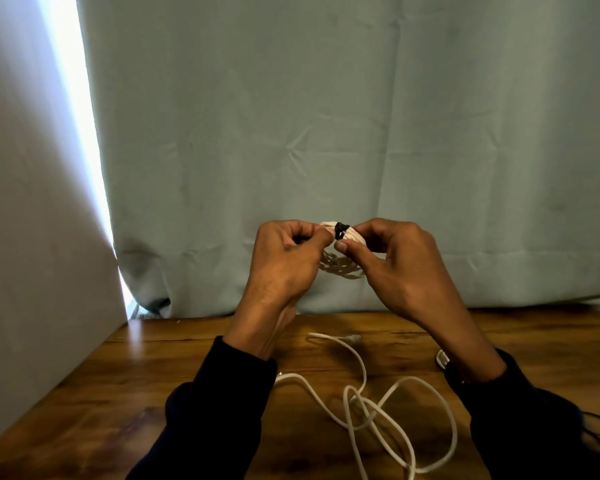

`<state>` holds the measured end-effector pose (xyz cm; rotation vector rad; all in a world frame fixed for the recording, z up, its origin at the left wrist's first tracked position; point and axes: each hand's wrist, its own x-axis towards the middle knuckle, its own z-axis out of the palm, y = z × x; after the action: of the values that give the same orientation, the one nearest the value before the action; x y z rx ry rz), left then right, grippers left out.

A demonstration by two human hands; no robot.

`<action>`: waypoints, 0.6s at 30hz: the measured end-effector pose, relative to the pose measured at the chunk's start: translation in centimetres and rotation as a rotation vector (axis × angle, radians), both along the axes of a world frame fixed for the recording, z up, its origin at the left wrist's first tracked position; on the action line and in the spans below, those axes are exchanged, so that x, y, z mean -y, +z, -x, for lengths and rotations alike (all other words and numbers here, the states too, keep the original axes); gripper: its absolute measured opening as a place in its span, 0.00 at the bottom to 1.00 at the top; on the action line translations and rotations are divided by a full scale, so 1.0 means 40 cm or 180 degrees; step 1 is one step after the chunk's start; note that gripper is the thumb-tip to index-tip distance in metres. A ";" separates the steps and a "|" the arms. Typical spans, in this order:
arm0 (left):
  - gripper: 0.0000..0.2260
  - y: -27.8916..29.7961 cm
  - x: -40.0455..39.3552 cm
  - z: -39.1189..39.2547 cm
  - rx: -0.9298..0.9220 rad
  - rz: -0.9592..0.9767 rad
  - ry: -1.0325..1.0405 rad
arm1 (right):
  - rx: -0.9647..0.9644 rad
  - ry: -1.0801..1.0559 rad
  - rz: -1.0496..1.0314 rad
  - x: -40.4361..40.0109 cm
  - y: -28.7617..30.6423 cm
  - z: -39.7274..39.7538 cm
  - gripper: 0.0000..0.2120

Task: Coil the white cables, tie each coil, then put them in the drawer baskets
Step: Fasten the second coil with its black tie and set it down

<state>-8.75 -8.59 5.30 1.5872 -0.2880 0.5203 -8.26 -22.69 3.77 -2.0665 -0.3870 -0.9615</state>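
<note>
Left hand: the left hand (284, 252) is raised above the table, fingers curled inward, thumb and fingertips pinching the left side of the coiled white cable (342, 251) just beside the black tie.
Right hand: the right hand (392, 252) is raised at the same height, fingers curled, thumb pressed up against the underside of the coil on the right of the tie; it grips the coil too.
Hands together: the two hands sit close, thumb tips nearly meeting under the tie, with the coil held between them.
Coiled white cable: a small bundle of loops held in the air in front of the curtain, its upper part bunched tight, its lower loops fanning out below the thumbs.
Black tie: the black tie (341, 231) wraps around the top of the coil between the two hands; whether it is fastened I cannot tell.
Loose white cable: a second, loose white cable (378, 407) lies uncoiled on the table below the hands, crossing itself in wide loops, one end lying near the far edge.
Another cable: a bit of white cable (442, 360) shows just beside the right wrist, mostly hidden.
Sleeves: dark sleeves (222, 393) cover both forearms.
Table: a wooden table (125, 393) with visible grain.
Backdrop: a pale green curtain (326, 116) hangs behind the table; a white panel (32, 237) stands on the left.
</note>
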 end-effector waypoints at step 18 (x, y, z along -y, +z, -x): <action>0.12 -0.005 0.032 0.018 -0.0136 0.0378 0.0126 | 0.0296 -0.0099 -0.0334 -0.036 -0.021 0.000 0.10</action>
<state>-9.49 -9.87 5.11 1.4892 -0.1903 0.5240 -8.24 -21.25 2.91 -1.9433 -0.3461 -1.0769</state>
